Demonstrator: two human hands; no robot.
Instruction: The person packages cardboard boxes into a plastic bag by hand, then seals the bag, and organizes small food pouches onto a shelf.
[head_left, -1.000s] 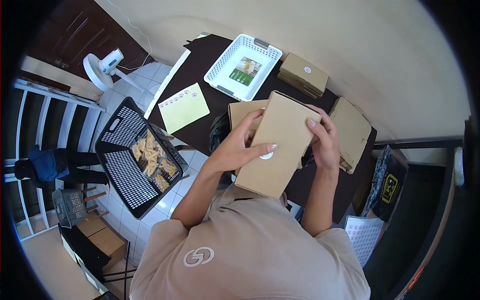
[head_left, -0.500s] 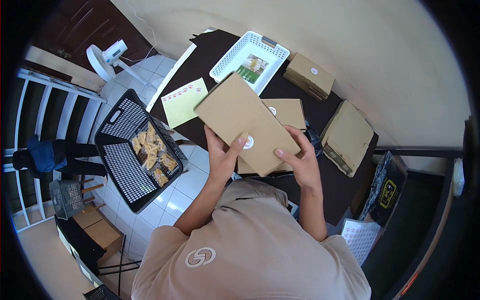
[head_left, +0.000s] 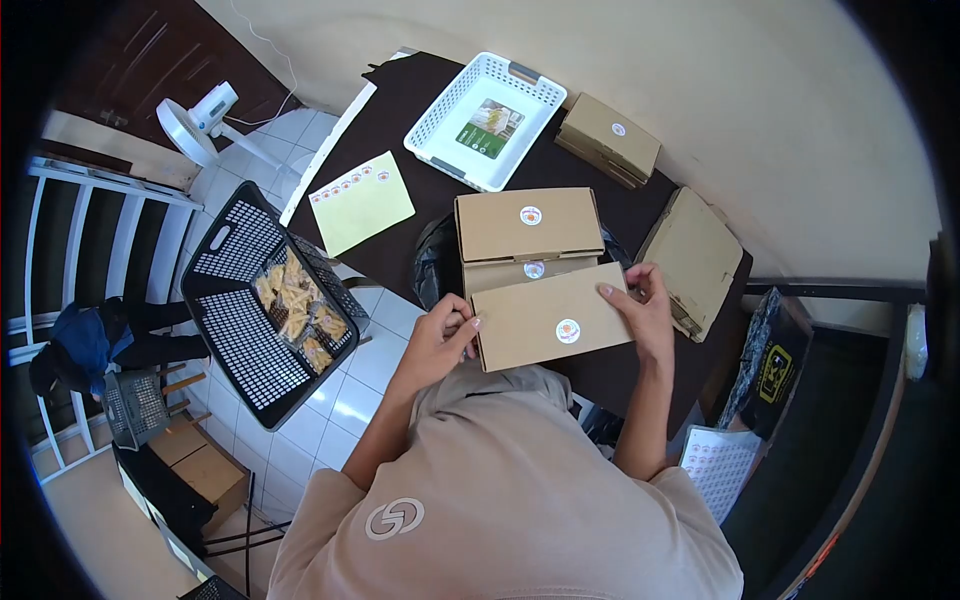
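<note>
A brown cardboard box with a round sticker on its top lies level in front of me. My left hand is closed on the box's left end, its fingers curled and the thumb against the edge. At the right end, my right hand grips the box, thumb on the top face and fingers behind the edge. Just beyond it, another stickered cardboard box sits on the table, and a third box shows partly between the two.
On the dark table are a white basket with a green printed card, a sticker sheet, small stacked boxes and flattened cardboard. A black crate of snack packs stands left. A person bends near the railing.
The held box has come down and toward me, turning from a steep tilt to nearly level. Both hands have shifted to its ends, uncovering the boxes behind. The person at left bends lower.
</note>
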